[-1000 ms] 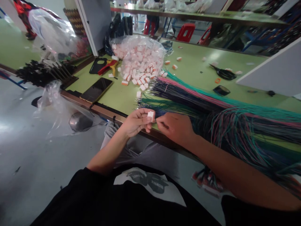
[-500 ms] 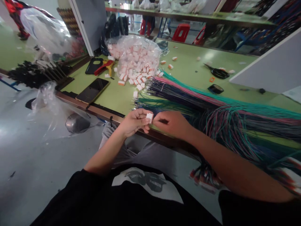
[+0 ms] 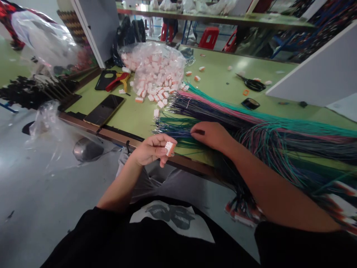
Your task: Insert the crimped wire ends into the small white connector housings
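My left hand [image 3: 149, 150] is closed on a small white and orange connector housing [image 3: 170, 149], held between thumb and fingers just above the table's front edge. The slots on its white side face up. To the right, my right hand [image 3: 213, 136] rests over the near bundle of blue wires [image 3: 174, 131], with thumb and forefinger pinched together. What lies between those fingertips is too small to make out. Just behind runs a bundle of green wires [image 3: 180, 121], and farther back lie dark, pink and teal wires [image 3: 223, 106] with bare metal ends pointing left.
A clear bag [image 3: 156, 61] spills several connector housings onto the green table. Left of it lie a phone [image 3: 104, 109], a black case [image 3: 105, 80] and red-yellow pliers [image 3: 118, 81]. Black scissors [image 3: 253, 85] and a tape roll [image 3: 250, 104] lie at right. Wired connectors [image 3: 242, 214] hang below the edge.
My right hand has moved away from the connector housing, up and right onto the wires. My left hand has turned the housing and shifted it slightly down and left.
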Demonstrator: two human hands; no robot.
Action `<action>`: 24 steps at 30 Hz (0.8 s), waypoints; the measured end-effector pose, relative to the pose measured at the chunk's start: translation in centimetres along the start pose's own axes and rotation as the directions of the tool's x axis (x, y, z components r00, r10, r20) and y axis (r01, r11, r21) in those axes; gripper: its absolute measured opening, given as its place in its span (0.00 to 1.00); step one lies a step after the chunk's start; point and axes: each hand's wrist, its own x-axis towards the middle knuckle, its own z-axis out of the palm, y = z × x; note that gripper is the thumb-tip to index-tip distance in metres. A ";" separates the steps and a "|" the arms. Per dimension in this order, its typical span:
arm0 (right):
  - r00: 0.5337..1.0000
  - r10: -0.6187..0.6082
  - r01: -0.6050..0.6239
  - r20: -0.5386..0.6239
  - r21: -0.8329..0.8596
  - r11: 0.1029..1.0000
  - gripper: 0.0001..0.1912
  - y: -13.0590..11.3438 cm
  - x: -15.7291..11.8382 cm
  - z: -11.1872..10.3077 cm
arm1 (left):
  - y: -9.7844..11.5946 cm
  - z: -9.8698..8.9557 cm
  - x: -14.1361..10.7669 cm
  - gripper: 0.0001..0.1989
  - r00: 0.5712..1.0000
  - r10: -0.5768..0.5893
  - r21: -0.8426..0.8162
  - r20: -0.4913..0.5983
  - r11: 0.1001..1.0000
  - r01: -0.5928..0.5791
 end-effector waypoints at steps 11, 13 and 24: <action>0.985 -0.075 0.155 -0.158 0.583 0.798 0.07 -5.8 -1.8 -1.4 | 0.0 0.9 1.0 0.17 0.983 0.084 -0.067 -0.161 0.993 -0.096; 0.971 -0.130 0.216 -0.201 0.507 0.834 0.07 -6.4 -1.9 -1.3 | 0.0 1.0 1.1 0.17 0.980 0.088 -0.058 -0.179 0.993 -0.100; 0.977 -0.056 0.092 -0.205 0.169 0.981 0.08 -5.8 -2.2 -0.7 | 0.1 1.1 1.0 0.17 0.966 0.095 -0.020 -0.239 0.995 -0.103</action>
